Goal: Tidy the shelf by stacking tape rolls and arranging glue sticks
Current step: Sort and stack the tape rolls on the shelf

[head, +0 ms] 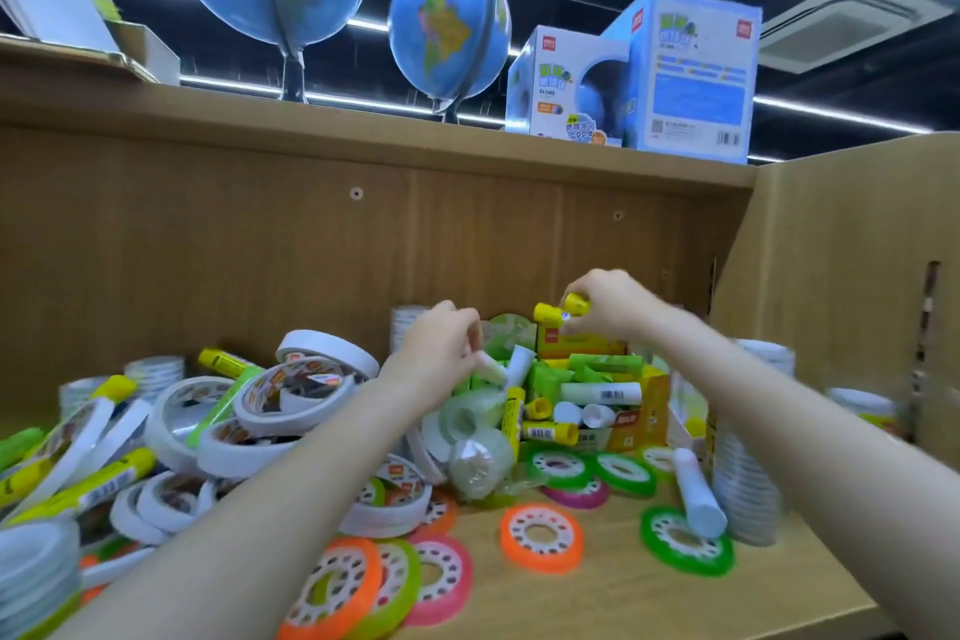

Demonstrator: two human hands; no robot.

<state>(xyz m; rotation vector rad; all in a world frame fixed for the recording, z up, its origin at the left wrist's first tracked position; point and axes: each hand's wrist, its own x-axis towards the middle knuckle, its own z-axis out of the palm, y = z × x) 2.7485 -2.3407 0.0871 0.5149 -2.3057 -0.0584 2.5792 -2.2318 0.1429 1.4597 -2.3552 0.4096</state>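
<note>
White rings of double-sided tape lie heaped with yellow-capped glue sticks at the left end of the wooden shelf. Our left hand pinches a white glue stick above the open yellow cardboard box of sticks near the back. Our right hand grips yellow-capped glue sticks over that box. Flat neon tape rolls dot the front edge. We judge the crowded box could tip or spill if we drop sticks in carelessly.
</note>
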